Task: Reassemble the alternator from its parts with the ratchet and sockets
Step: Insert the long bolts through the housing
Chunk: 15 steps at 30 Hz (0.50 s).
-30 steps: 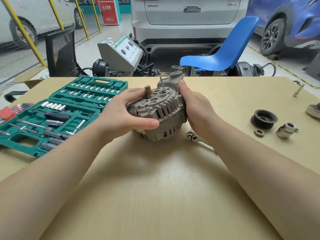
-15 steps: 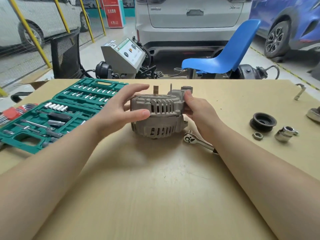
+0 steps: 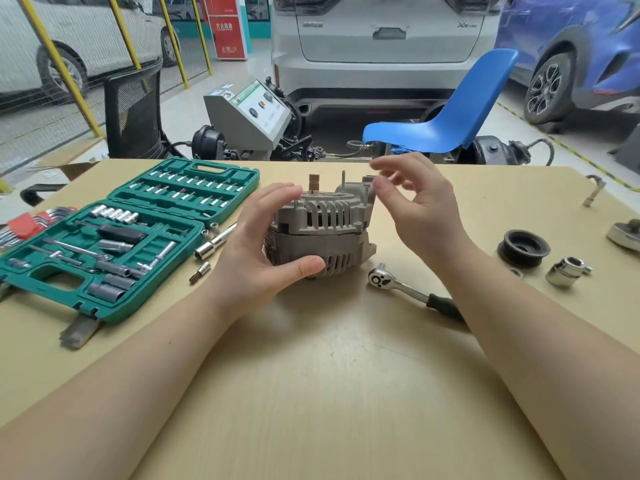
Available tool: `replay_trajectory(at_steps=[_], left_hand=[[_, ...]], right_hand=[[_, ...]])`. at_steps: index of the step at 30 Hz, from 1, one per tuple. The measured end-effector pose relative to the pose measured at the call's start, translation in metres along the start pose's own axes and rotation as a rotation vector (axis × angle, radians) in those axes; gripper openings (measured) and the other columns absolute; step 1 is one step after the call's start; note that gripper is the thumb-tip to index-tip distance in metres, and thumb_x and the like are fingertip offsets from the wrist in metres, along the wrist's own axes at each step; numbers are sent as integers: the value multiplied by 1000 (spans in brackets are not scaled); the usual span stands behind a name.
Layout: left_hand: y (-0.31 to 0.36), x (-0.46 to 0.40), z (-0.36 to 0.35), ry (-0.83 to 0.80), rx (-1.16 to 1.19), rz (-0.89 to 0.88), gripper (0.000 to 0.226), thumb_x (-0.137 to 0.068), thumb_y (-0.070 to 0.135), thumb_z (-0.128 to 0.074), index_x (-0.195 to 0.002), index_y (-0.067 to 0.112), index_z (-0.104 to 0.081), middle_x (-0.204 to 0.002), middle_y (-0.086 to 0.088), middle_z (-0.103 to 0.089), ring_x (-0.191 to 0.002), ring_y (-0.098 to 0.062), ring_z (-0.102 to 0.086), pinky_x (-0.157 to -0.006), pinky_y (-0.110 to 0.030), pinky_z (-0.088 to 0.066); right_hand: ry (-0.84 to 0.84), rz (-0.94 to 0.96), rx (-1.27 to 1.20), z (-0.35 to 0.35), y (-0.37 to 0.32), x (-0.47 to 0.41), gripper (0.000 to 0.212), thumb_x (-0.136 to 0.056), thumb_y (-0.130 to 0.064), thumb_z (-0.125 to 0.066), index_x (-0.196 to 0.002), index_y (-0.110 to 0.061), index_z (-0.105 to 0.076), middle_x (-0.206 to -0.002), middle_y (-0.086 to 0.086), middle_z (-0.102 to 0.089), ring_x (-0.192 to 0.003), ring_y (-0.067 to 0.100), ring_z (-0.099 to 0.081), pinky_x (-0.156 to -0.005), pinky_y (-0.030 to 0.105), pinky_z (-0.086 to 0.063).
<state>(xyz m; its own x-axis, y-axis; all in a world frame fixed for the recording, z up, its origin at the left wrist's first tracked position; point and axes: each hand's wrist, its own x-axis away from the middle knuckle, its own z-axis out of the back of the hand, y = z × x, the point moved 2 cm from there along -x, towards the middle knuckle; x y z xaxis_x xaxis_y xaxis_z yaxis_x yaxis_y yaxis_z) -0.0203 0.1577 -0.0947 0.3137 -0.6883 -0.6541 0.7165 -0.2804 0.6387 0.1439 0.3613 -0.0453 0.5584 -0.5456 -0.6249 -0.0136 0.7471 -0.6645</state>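
The grey alternator [image 3: 329, 233] stands upright on the table, its shaft end pointing up. My left hand [image 3: 263, 247] cups its left side, thumb against the lower housing and fingers near the top edge. My right hand [image 3: 412, 206] hovers just right of the alternator with relaxed, blurred fingers, holding nothing. The ratchet [image 3: 408, 291] lies on the table to the right of the alternator, partly under my right forearm. A black pulley [image 3: 523, 247], a small nut [image 3: 516, 273] and a large chrome socket [image 3: 568, 270] lie further right.
An open green socket case [image 3: 114, 237] fills the left side, with loose sockets and an extension bar [image 3: 216, 241] beside it. Red-held hex keys [image 3: 27, 225] lie at the far left. A metal part [image 3: 625, 232] and a bent bar [image 3: 595, 190] lie far right. A blue chair [image 3: 446, 112] stands behind the table.
The alternator was tipped upright and set down on the table. My right hand let go of its right side and lifted away; my left hand stays on it.
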Motion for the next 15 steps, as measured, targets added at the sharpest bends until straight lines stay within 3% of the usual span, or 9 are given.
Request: replay_trajectory(at_steps=[3,7,10,12,14,15], left_hand=[[0,-1,-1,6,7,-37,76,-87,54,-86,-151,50,-45,-156,1,-46,-152,-29,-43,-123,-61,-39],[-5,-1,-1,-29,43,-7,76,-88,49,-88,-152,44,-47,-157,3,-45,-148,-33,-46,-119,-67,-41],[-12,-4,4,-96,150,50,75,-87,32,-90,-151,36,-50,-161,-2,-44,-145,-37,-48,-113,-73,-44],[-16,-6,13,-148,237,99,75,-86,19,-87,-150,36,-51,-167,-5,-41,-150,-33,-46,-117,-62,-48],[-18,-8,24,-183,264,156,79,-87,14,-81,-155,33,-47,-172,-4,-37,-155,-26,-41,-124,-48,-43],[-20,-8,29,-190,261,188,81,-88,13,-78,-160,27,-42,-172,-4,-37,-157,-26,-39,-128,-49,-37]], right_hand=[[-167,53,-1,5,-2,-8,17,-98,-21,-67,-110,-21,-80,-108,-10,-72,-111,13,-60,-95,32,-49],[-187,-62,-84,5,-1,-7,17,-98,-17,-70,-110,-22,-81,-112,-10,-74,-116,19,-59,-96,43,-50],[-168,-61,-87,3,-4,-5,15,-96,-17,-72,-106,-23,-82,-122,-13,-72,-130,16,-50,-109,38,-42],[-216,-40,-111,2,-5,-5,15,-95,-13,-73,-106,-20,-82,-127,-12,-71,-137,14,-47,-116,35,-36],[-285,-58,-250,0,-8,-3,19,-95,-3,-71,-109,-11,-80,-118,-1,-76,-124,16,-62,-111,39,-47],[-306,-69,-302,-2,-11,-1,20,-94,1,-69,-110,-7,-79,-112,4,-77,-113,18,-68,-105,40,-53]])
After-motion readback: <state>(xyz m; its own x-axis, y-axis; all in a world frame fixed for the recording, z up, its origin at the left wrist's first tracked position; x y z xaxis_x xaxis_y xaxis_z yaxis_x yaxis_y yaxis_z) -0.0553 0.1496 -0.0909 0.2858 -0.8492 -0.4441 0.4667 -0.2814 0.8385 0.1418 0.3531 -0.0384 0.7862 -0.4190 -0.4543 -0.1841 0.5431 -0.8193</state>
